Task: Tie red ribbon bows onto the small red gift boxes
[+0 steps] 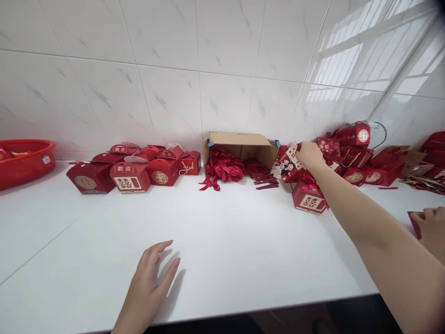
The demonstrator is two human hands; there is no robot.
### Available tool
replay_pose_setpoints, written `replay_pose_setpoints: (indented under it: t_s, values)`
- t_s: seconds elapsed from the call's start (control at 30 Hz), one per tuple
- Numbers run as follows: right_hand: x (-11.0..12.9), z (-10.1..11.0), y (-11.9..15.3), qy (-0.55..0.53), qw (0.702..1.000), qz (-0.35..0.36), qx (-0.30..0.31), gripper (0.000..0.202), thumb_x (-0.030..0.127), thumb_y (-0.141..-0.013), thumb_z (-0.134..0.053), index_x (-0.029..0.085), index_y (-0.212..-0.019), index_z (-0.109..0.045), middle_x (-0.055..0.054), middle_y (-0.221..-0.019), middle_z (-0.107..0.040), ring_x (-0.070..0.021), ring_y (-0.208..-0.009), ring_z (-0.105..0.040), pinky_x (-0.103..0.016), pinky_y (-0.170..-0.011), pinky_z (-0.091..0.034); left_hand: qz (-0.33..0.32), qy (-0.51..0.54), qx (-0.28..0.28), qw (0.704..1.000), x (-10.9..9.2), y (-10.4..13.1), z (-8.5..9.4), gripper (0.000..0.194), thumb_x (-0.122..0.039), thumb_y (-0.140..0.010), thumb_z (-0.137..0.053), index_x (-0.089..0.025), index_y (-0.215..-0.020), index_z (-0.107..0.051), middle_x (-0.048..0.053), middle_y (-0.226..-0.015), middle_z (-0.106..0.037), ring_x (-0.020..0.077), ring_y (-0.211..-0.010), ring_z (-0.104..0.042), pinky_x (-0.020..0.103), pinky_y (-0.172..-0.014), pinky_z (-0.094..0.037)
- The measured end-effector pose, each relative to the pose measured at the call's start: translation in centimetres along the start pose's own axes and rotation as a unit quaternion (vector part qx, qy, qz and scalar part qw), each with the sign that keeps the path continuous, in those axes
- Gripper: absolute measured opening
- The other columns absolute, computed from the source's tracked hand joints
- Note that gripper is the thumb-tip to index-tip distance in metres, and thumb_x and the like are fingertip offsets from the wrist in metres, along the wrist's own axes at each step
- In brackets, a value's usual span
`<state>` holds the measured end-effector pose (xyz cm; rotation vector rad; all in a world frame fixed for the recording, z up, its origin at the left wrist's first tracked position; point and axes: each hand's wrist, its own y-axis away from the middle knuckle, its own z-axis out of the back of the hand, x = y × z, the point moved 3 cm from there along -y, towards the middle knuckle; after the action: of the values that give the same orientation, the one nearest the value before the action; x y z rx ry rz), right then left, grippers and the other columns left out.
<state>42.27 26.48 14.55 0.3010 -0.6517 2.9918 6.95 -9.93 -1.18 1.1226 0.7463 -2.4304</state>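
Right hand (309, 154) curled at the cartoon-printed red package (288, 170), right of the cardboard box (239, 138); fingertips hidden, cannot tell whether it grips. Package: red, pale patterned section, two dark-haired figures (partly covered by the hand). Left hand (151, 278) half open, holding nothing, over the white tabletop (222, 250).

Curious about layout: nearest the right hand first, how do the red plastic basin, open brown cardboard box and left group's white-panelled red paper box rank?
1. Brown cardboard box, left of the right hand.
2. White-panelled red box, farther left.
3. Red plastic basin, far left.
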Motion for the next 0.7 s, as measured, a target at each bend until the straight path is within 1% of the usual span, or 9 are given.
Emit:
replay_pose_setpoints:
  t_s: [0.13, 0.27, 0.33, 0.4, 0.43, 0.5, 0.57, 0.63, 0.7]
  values:
    - [-1.3, -2.5, -0.1, 0.016, 1.000, -0.022, 0.010, 0.031, 0.011, -0.082, -0.051, 0.001, -0.111, -0.059, -0.027, -0.106, -0.060, -0.0316, -0.099, -0.061, -0.035, -0.076, -0.047, 0.008, 0.000, 0.002, 1.000, -0.1, 0.1, 0.1, 0.037, -0.050, -0.081, -0.053, -0.026, -0.108, -0.059, 0.007, -0.114, -0.057, 0.0285, -0.103, -0.060, 0.046, -0.089, -0.051]
    - [-1.6, -4.4, 0.8, 0.024, 1.000, -0.019, 0.002, 0.039, 0.023, -0.087, -0.050, 0.001, -0.119, -0.050, -0.026, -0.106, -0.058, -0.0309, -0.098, -0.060, -0.036, -0.076, -0.046, 0.013, 0.014, 0.000, 1.000, -0.1, 0.1, 0.2, 0.036, -0.048, -0.081, -0.054, -0.026, -0.109, -0.059, 0.007, -0.113, -0.057, 0.0279, -0.104, -0.059, 0.046, -0.092, -0.050]
    - [-1.1, -4.7, 1.5, 0.033, 0.999, -0.009, -0.024, 0.048, 0.027, -0.089, -0.047, 0.001, -0.129, -0.039, -0.028, -0.116, -0.051, -0.0341, -0.106, -0.054, -0.040, -0.080, -0.045, 0.011, 0.020, -0.002, 1.000, -0.1, 0.2, 0.2, 0.035, -0.047, -0.081, -0.055, -0.026, -0.108, -0.059, 0.007, -0.112, -0.057, 0.0277, -0.104, -0.059, 0.047, -0.092, -0.049]
    - [-0.1, -4.9, 2.5, 0.047, 0.997, 0.014, -0.057, 0.055, 0.027, -0.091, -0.041, 0.002, -0.137, -0.026, -0.030, -0.129, -0.039, -0.0382, -0.117, -0.043, -0.046, -0.087, -0.041, 0.011, 0.021, -0.002, 1.000, -0.1, 0.2, 0.1, 0.035, -0.047, -0.081, -0.054, -0.025, -0.108, -0.059, 0.008, -0.113, -0.057, 0.0281, -0.104, -0.059, 0.046, -0.091, -0.051]
    - [0.5, -5.2, 3.1, 0.054, 0.996, 0.034, -0.067, 0.055, 0.026, -0.091, -0.038, 0.004, -0.139, -0.024, -0.029, -0.135, -0.034, -0.0384, -0.121, -0.037, -0.047, -0.092, -0.038, 0.011, 0.020, -0.001, 1.000, -0.1, 0.2, 0.1, 0.035, -0.047, -0.081, -0.054, -0.025, -0.108, -0.059, 0.008, -0.113, -0.056, 0.0284, -0.104, -0.059, 0.046, -0.090, -0.051]
    - [1.5, -6.3, 4.5, 0.068, 0.992, 0.089, -0.060, 0.050, 0.022, -0.091, -0.036, 0.009, -0.139, -0.030, -0.023, -0.140, -0.032, -0.0343, -0.126, -0.032, -0.045, -0.099, -0.032, 0.015, 0.019, 0.001, 1.000, -0.2, 0.2, 0.1, 0.035, -0.047, -0.082, -0.054, -0.025, -0.109, -0.058, 0.008, -0.113, -0.056, 0.0285, -0.105, -0.059, 0.046, -0.090, -0.051]
    - [2.1, -8.3, 6.2, 0.086, 0.986, 0.141, -0.028, 0.046, 0.017, -0.088, -0.038, 0.013, -0.133, -0.041, -0.017, -0.138, -0.039, -0.0291, -0.126, -0.033, -0.040, -0.104, -0.027, 0.019, 0.016, 0.001, 1.000, -0.3, 0.3, 0.1, 0.035, -0.047, -0.082, -0.053, -0.026, -0.109, -0.058, 0.008, -0.113, -0.056, 0.0285, -0.105, -0.059, 0.047, -0.090, -0.051]
    - [2.0, -10.7, 7.8, 0.110, 0.980, 0.166, 0.009, 0.045, 0.012, -0.084, -0.039, 0.008, -0.128, -0.049, -0.019, -0.134, -0.045, -0.0284, -0.127, -0.034, -0.040, -0.108, -0.023, 0.021, 0.010, 0.001, 1.000, -0.4, 0.3, 0.1, 0.035, -0.047, -0.082, -0.052, -0.026, -0.109, -0.059, 0.008, -0.113, -0.056, 0.0287, -0.105, -0.059, 0.047, -0.090, -0.051]
    - [1.3, -12.7, 8.9, 0.136, 0.977, 0.158, 0.035, 0.047, 0.009, -0.081, -0.040, 0.002, -0.127, -0.051, -0.023, -0.136, -0.044, -0.0311, -0.133, -0.028, -0.045, -0.111, -0.016, 0.018, 0.004, 0.005, 1.000, -0.4, 0.3, 0.1, 0.035, -0.048, -0.082, -0.052, -0.026, -0.109, -0.059, 0.008, -0.114, -0.056, 0.0289, -0.105, -0.059, 0.048, -0.090, -0.050]
